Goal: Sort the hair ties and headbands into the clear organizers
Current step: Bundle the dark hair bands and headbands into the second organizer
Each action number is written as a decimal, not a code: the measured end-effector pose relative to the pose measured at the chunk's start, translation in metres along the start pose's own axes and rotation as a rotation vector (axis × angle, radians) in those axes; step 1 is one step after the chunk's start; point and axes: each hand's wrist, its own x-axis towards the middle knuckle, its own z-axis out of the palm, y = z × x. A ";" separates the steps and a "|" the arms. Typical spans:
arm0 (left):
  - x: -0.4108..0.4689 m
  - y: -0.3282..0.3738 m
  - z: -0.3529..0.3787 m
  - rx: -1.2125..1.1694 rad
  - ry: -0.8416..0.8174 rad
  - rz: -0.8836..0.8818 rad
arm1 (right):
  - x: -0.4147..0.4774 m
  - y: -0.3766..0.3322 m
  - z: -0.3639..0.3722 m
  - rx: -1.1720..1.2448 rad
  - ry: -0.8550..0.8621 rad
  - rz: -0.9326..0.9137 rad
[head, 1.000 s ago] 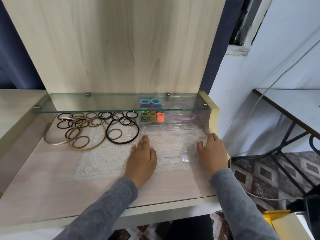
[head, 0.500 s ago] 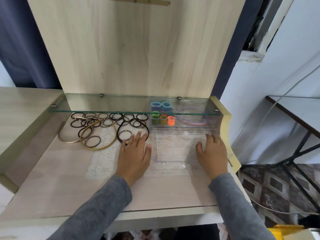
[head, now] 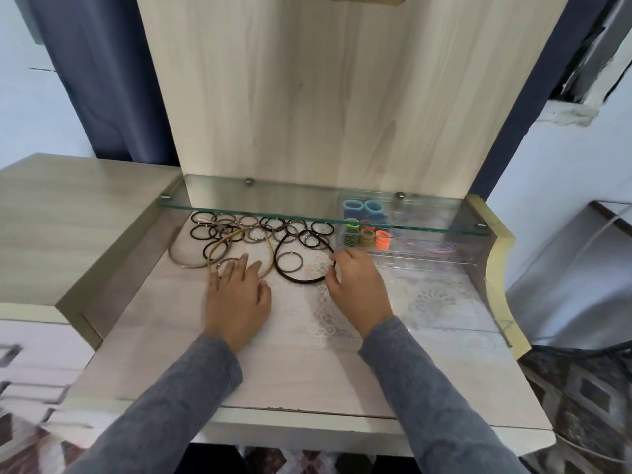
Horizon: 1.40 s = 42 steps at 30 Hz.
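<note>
On the bench, under the glass shelf, the sorting looks well begun but not near its end. The rear clear organizer at the back right already holds rows of coloured hair ties, with blue ones behind them and what seem to be thin pink and purple bands in its right-hand part. A second clear organizer sits in front of it and appears to hold nothing yet.

What is left lies loose at the back left: a scatter of dark hair ties, touching and overlapping one another, and three headbands on the lace mat. These are a grey headband, a gold headband and a black headband, which has a single tie lying inside its loop.

The left hand lies flat with its fingers spread, the tips resting over the near end of the gold headband. The right hand has its fingers curled at the right rim of the black headband, with thumb and forefinger seemingly pinching it. The band lies flat on the mat.

I judge that all the dark ties and all three headbands remain to be sorted, roughly half the job, and the black headband looks like the piece now in hand.
</note>
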 end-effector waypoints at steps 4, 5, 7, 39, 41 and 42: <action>-0.004 -0.014 -0.005 -0.099 0.107 -0.015 | 0.006 -0.020 0.013 -0.042 -0.180 -0.025; -0.005 -0.018 -0.006 -0.117 0.130 -0.020 | 0.006 -0.022 0.016 -0.064 -0.217 -0.030; -0.005 -0.025 -0.009 -0.112 0.150 -0.034 | 0.005 -0.027 0.023 -0.112 -0.284 -0.038; -0.001 -0.030 -0.057 -0.130 0.190 0.168 | 0.002 -0.040 0.029 -0.140 -0.291 0.022; 0.000 -0.024 -0.064 -0.237 0.164 0.129 | 0.005 -0.039 0.025 -0.121 -0.271 0.009; 0.001 -0.021 -0.067 -0.313 0.150 0.105 | 0.007 -0.039 0.022 -0.110 -0.262 0.009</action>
